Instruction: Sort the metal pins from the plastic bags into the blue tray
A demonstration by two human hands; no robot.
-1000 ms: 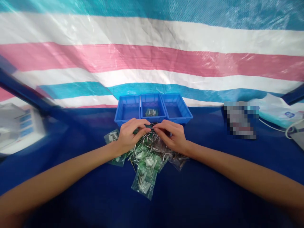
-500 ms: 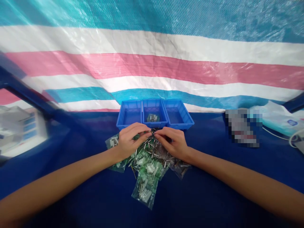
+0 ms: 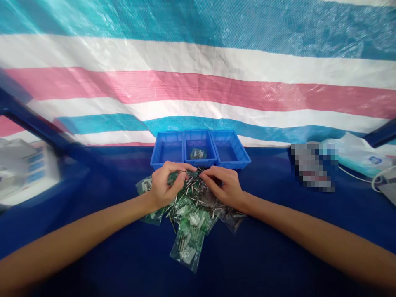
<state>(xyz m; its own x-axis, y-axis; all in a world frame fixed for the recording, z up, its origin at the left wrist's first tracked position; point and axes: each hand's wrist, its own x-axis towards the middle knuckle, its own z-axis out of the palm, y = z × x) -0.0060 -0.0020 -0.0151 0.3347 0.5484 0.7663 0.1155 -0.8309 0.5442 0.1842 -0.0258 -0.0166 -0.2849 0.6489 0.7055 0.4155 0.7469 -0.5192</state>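
Note:
Over the top of a heap of small metal screws or pins (image 3: 194, 187), my two hands work close together. My left hand (image 3: 167, 185) has its index finger stretched toward the right, with the thumb bent under it; a tiny dark piece shows by the thumb tip, too small to name. Thumb and fingertips of my right hand (image 3: 225, 185) are pinched together just above the metal pieces, and what they hold is hidden. Clear bags of metal parts lie around the heap, including a greenish bag (image 3: 187, 247) in front and a darker bag (image 3: 232, 218) to the right.
Behind the hands stand three blue bins: a left bin (image 3: 168, 147), a middle bin (image 3: 200, 134) with a small parts bag (image 3: 198, 154) inside, and a right bin (image 3: 229, 146). A white device (image 3: 31, 169) sits far left. A plastic-wrapped pack (image 3: 355, 152) and cable lie right.
My left hand has drawn a little left, away from my right hand, and its thumb has parted from the index fingertip. My right hand has stayed nearly in place.

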